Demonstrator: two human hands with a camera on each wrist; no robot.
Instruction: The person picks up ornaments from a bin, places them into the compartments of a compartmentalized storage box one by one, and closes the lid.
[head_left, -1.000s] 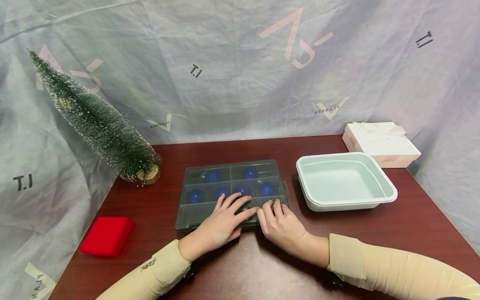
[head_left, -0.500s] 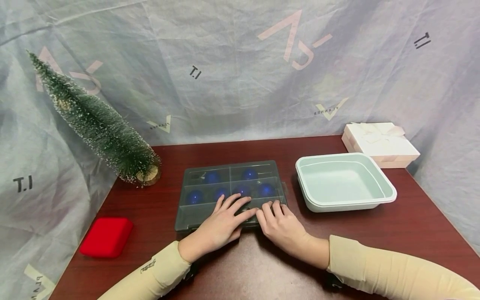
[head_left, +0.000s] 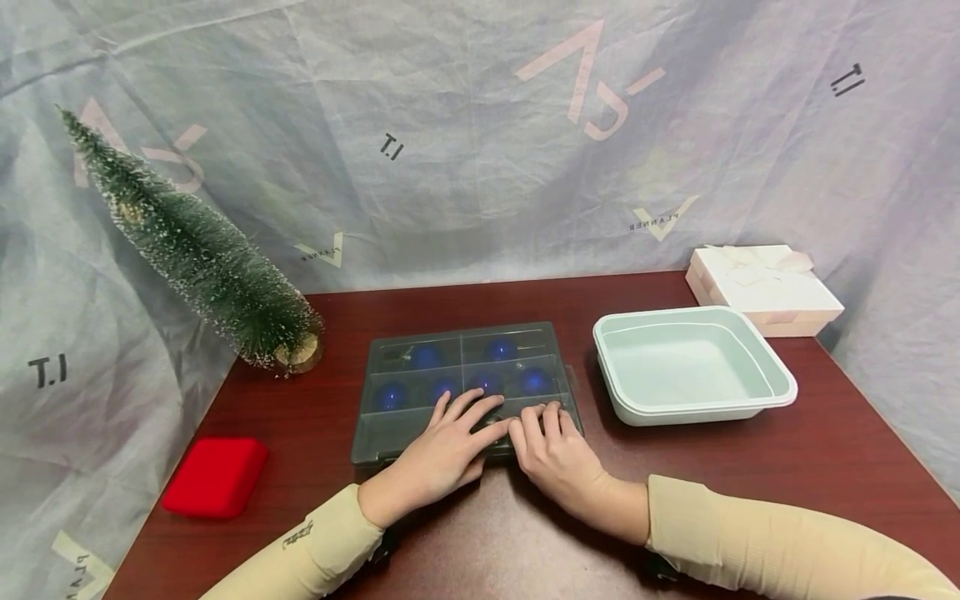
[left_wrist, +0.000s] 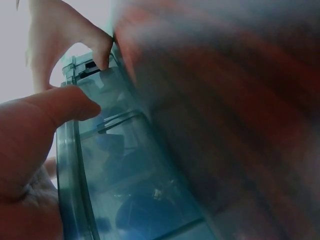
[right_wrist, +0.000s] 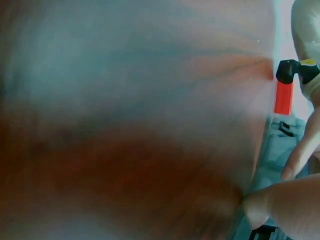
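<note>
In the head view a dark see-through plastic compartment case lies flat at the middle of the table, its lid down. Several blue baubles show inside its compartments. My left hand rests on the lid with fingers spread and fairly straight; its thumb lies against the case's front side in the left wrist view. At the front right corner my right hand curls its fingers over the edge, and its thumb touches the front near a latch. What lies under the palms is hidden.
Right of the case stands a pale green plastic basin, with a white gift box behind it. A frosted miniature Christmas tree stands at the back left. A red box lies at the front left of the table.
My right hand has shifted slightly left along the case's front edge, its wrist lower. My left hand stays in place on the lid, and the case remains down.
</note>
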